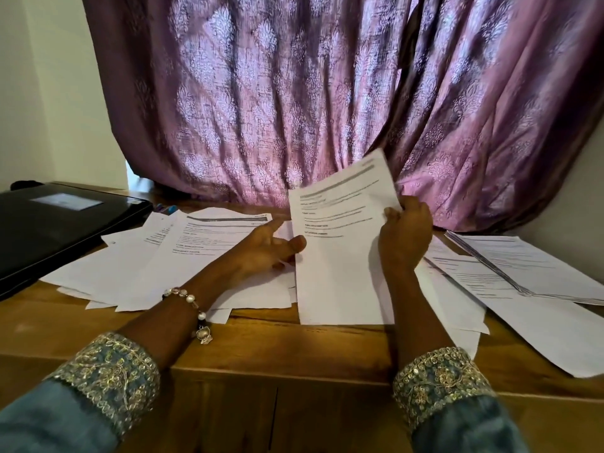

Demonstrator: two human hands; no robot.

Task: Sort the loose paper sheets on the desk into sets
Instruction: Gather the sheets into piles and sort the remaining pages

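A printed white sheet stands tilted up off the wooden desk at the centre. My right hand grips its right edge near the top. My left hand hovers just left of the sheet, fingers apart, thumb close to the paper's left edge and holding nothing. Under and left of that hand spreads a loose pile of printed sheets. On the right lie more loose sheets and a neater stack of sheets beside them.
A closed black laptop sits at the far left of the desk, with pens just behind the paper pile. A purple patterned curtain hangs right behind the desk. Some right-hand sheets overhang the front edge.
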